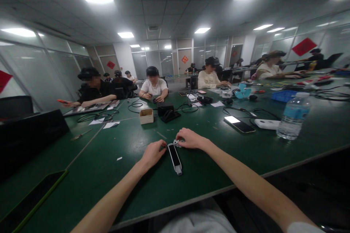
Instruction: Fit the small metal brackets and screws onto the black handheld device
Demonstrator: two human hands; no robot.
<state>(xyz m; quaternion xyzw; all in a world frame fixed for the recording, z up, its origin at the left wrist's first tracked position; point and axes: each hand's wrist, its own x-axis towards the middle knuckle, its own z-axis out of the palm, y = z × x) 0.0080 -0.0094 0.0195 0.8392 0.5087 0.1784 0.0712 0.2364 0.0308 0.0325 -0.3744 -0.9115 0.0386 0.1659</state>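
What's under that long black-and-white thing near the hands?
Green table shows around the black-and-white thing. Its body covers whatever is directly underneath, so that can't be seen.

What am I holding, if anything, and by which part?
Your right hand seems to hold a small white piece, apparently by its edge. Whether your left hand holds anything can't be told.

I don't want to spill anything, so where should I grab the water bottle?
Probably around its middle, from the right: the bottle stands upright with round sides to wrap fingers around, and a white gadget lies close on its left.
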